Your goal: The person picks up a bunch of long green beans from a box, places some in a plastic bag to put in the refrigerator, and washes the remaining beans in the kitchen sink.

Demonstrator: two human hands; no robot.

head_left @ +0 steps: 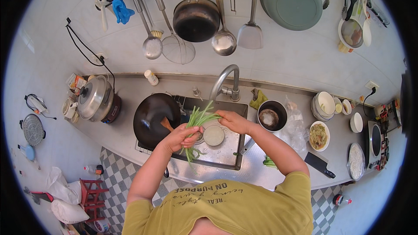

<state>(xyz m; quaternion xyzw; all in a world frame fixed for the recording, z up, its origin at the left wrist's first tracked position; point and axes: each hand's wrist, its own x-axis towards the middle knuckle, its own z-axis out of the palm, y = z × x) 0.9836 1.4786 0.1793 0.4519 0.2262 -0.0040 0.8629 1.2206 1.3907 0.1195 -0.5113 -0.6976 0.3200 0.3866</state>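
Note:
My left hand point(184, 137) is closed around a bunch of long green stalks point(196, 119), probably a leafy vegetable, held over the sink. At the bunch's right end, my right hand point(231, 120) pinches some of the stalks. Below them, a round bowl point(214, 135) sits in the stainless steel sink point(225, 156). Above the stalks arches the metal faucet point(235, 81). A black wok point(153, 117) with a wooden-looking utensil point(167, 124) in it rests over the sink's left side.
Right of the sink are a saucepan point(272, 116), a plastic bag point(295, 130), a bowl of food point(319, 136), cut greens point(270, 162) and a cleaver point(320, 164). An electric cooker point(98, 101) stands at left. Ladles and pans hang on the wall.

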